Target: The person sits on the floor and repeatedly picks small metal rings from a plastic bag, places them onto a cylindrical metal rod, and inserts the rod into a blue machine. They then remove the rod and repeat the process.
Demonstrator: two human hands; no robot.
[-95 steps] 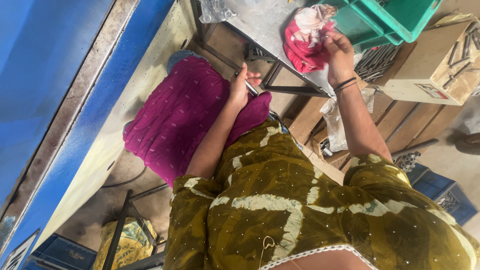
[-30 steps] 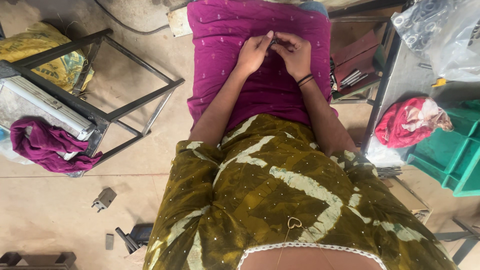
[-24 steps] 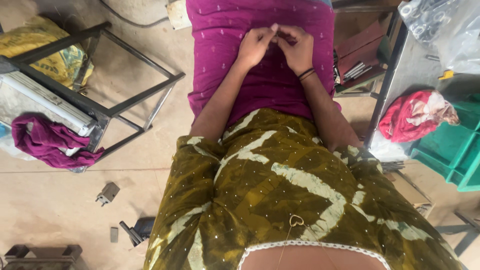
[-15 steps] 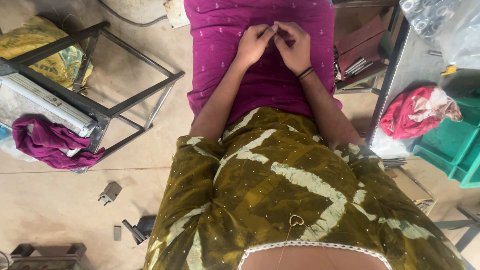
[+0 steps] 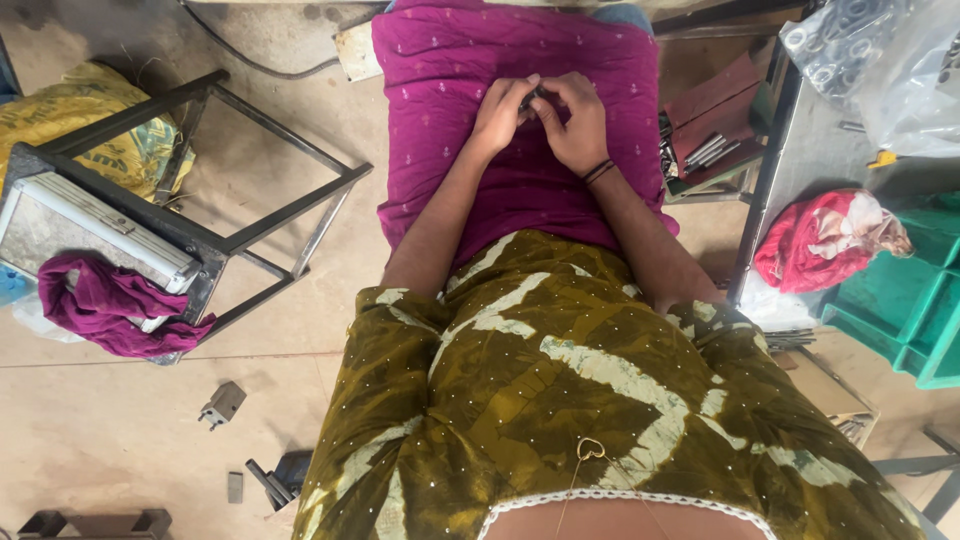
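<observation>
Both hands meet at 12 o'clock over the magenta lap (image 5: 500, 190). Left hand (image 5: 500, 115) and right hand (image 5: 572, 120) pinch a small dark part (image 5: 531, 97) between curled fingers. Metal stand (image 5: 190, 200) at 9, red cloth (image 5: 815, 240) at 3.

Single head-worn view, facing straight down, near over lap, floor beyond

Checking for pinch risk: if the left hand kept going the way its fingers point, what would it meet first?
The left hand points toward the right hand. It would first meet the small dark object pinched between them, then the right hand's fingers. They already look in contact, though depth is unclear.
</observation>
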